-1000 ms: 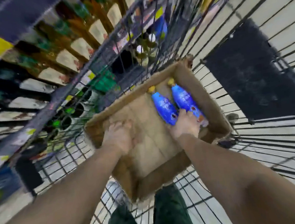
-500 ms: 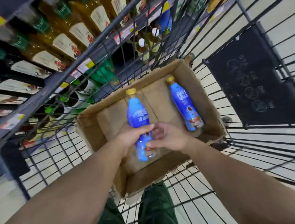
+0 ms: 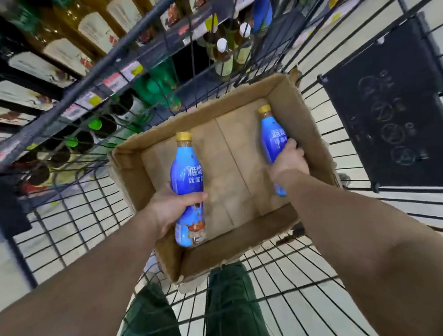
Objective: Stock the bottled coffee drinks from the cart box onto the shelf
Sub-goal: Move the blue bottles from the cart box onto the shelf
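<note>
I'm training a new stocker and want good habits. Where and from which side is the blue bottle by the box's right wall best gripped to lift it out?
Grip the right bottle around its wide labelled body, coming from above and its near end, as the right hand does. It lies close to the cardboard box wall, so a side approach looks cramped, and the narrow gold-capped neck probably offers less hold.

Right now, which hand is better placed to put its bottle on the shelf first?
Probably the left hand. It grips its blue bottle on the side of the cardboard box nearer the shelf. The right hand grips the other bottle at the far wall.
</note>
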Motion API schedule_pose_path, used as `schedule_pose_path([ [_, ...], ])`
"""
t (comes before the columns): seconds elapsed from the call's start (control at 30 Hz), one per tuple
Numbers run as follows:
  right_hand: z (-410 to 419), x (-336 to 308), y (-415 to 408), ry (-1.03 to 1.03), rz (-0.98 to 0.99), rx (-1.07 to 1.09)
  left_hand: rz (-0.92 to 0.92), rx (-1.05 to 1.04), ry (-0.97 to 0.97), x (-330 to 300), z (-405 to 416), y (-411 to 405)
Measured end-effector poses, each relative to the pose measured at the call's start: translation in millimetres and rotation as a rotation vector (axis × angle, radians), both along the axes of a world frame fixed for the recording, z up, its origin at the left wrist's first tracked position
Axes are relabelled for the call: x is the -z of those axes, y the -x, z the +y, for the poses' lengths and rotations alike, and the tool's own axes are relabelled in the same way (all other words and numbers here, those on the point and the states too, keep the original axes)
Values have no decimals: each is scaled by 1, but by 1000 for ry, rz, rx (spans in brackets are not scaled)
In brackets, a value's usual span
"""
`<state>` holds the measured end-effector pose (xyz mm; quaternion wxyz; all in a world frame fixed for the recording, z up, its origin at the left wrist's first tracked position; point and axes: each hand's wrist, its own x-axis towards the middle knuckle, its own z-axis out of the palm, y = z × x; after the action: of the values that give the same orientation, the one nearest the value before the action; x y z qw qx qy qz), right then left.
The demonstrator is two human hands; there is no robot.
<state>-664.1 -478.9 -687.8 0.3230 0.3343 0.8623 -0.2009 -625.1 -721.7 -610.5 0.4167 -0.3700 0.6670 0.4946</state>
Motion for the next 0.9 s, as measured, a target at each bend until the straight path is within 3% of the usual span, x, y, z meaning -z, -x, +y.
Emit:
schedule_pose_path([
  [0.17,-8,-49,-12,270,15,54,37,-65,-23,-23,-14,-9],
  [0.37,-84,-120,-47,541,130,-20,168,-125,-62,-74,-39,-25],
  [0.53,-155,-196,-64,678,176,-255,348,-237,-136,-127,-86,-48],
  [0.73,-290,-320,-126,951,346,-395,568,-363,-282,-228,-207,-117],
  [0.9,-444,-392,-186,1031,357,-457,729,-476,-260,-308,-361,-211],
])
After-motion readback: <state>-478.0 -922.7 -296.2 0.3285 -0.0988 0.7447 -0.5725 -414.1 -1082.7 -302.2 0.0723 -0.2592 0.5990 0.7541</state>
